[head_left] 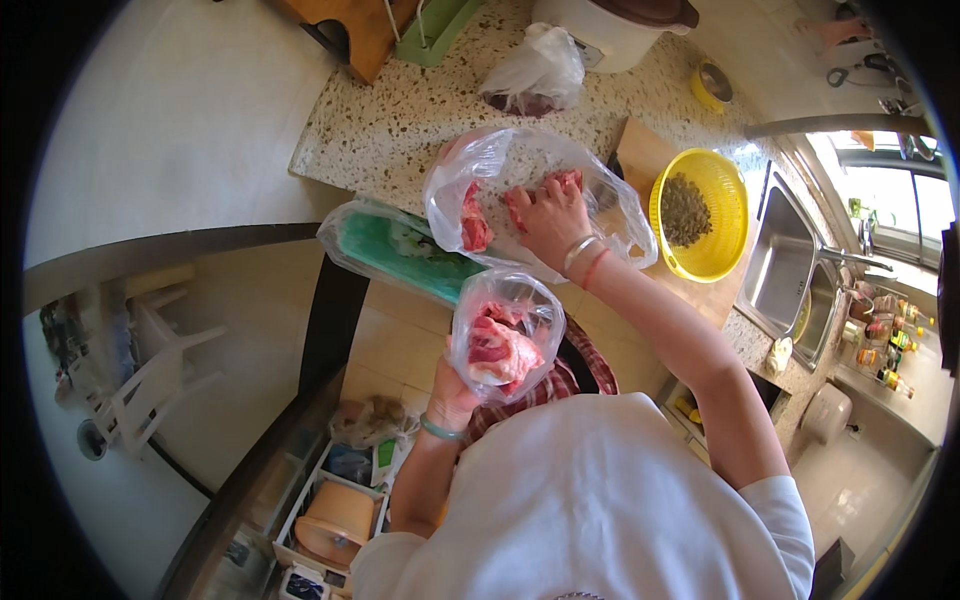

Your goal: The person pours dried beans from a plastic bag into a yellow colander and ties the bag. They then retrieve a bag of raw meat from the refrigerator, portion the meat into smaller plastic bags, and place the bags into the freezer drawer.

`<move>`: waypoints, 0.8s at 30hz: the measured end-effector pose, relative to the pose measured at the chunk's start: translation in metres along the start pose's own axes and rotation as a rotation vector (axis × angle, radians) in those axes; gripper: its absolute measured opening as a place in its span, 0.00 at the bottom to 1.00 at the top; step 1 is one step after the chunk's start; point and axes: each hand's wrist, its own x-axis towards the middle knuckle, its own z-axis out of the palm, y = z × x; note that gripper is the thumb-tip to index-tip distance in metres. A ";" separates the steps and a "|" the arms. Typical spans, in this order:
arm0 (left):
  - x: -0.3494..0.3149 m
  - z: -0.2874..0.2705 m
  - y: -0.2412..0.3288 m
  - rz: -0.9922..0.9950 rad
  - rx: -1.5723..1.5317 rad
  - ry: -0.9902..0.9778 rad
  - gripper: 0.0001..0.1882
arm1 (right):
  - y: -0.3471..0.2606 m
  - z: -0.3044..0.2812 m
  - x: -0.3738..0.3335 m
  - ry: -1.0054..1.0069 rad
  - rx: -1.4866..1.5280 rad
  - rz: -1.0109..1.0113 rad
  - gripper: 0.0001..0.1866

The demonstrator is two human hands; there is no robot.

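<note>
My left hand point(453, 390), with a green bangle at its wrist, is closed on the side of a small clear plastic bag point(547, 318) and holds it up in front of me. Chunks of raw meat point(500, 352) lie inside that bag. On the counter beyond, a larger clear plastic bag point(462, 160) is spread wide. My right hand point(553, 226) reaches into it, fingers curled over a piece of raw red meat point(566, 180); the fingertips are partly hidden. Another meat piece point(475, 220) lies to the left in the same bag.
A yellow colander point(742, 215) with small dark shellfish-like pieces stands right, by the sink point(778, 262). A green board point(385, 250) in plastic lies left at the counter edge. Behind are a tied white bag point(545, 65), a rice cooker point(610, 35) and a yellow bowl point(700, 98).
</note>
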 end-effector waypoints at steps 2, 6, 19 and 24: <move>-0.006 -0.006 0.002 0.015 0.010 0.014 0.37 | -0.002 0.018 0.009 -0.060 -0.128 0.029 0.10; -0.008 0.007 -0.001 0.012 0.046 -0.002 0.38 | 0.000 0.027 0.020 -0.104 -0.017 0.119 0.13; -0.001 0.017 -0.009 -0.016 0.078 -0.041 0.37 | 0.047 -0.007 0.016 -0.027 0.940 0.478 0.27; 0.000 -0.009 -0.007 -0.038 0.039 -0.054 0.38 | 0.024 -0.001 0.021 -0.082 0.974 0.459 0.28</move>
